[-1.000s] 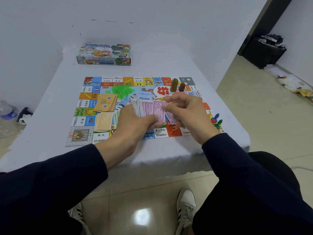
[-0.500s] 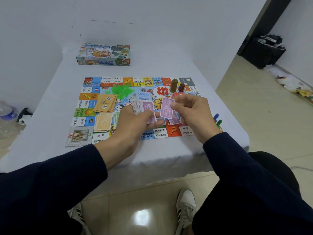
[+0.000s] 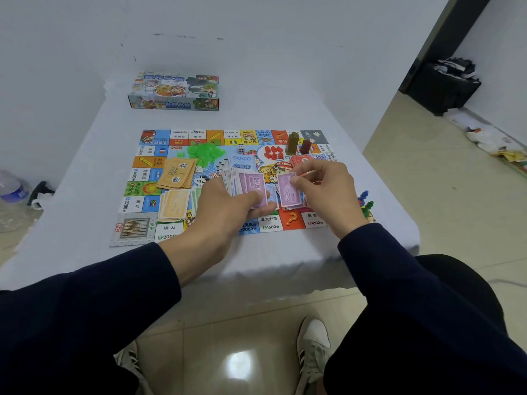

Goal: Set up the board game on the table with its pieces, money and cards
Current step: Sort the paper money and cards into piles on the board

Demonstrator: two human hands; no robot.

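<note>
The colourful game board lies flat on the white table. My left hand grips a fanned stack of play money with purple 5000 notes on top, above the board's near middle. My right hand pinches a single purple note just right of the stack, over a small pile of purple notes on the board. Orange cards, yellow notes, green plastic houses, red pieces, dice and two tall tokens sit on the board.
The game box stands at the table's far end. Blue and green pawns lie at the board's right edge near the table edge. A plastic bottle is on the floor at left, a black bin at far right.
My right hand has drawn one purple note off the stack in my left hand and moved it right and down toward the pile on the board. My left hand stayed in place.
</note>
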